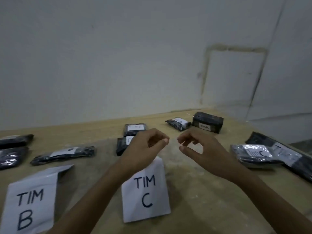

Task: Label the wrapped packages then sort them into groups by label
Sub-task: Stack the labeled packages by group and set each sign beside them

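The packages lie spread over the surface (194,191): two close together mid-surface (135,129), just behind the hands; a small one (179,124) and a box (208,122) at the far right; an overlapping pair near the right edge (253,153); a long one (63,153) and two more (16,140) at the left.

Nearly all of them show a white label, so the labelling looks largely done. On the two at the far left I see none. Sorting looks unfinished: the only label I can read, "Tim C", is on the right-hand pair, well apart from the C sign (146,191). The other labels are too blurred to read.

The left hand (145,149) hovers above the C sign with its fingers curled in and thumb tip meeting forefinger. I cannot tell whether anything small is pinched there. The right hand (202,149) hovers beside it, thumb and fingers spread, holding nothing.

The packages are black and glossy, in crinkled film that catches the light. Most are soft and flattish, and the box is firm and square-edged. The labels are plain paper rectangles. The C sign and the B sign (32,205) are folded white sheets standing like tents, lettered in dark marker. The surface is tan, matte and dusty, and a pale wall (118,56) stands behind it.
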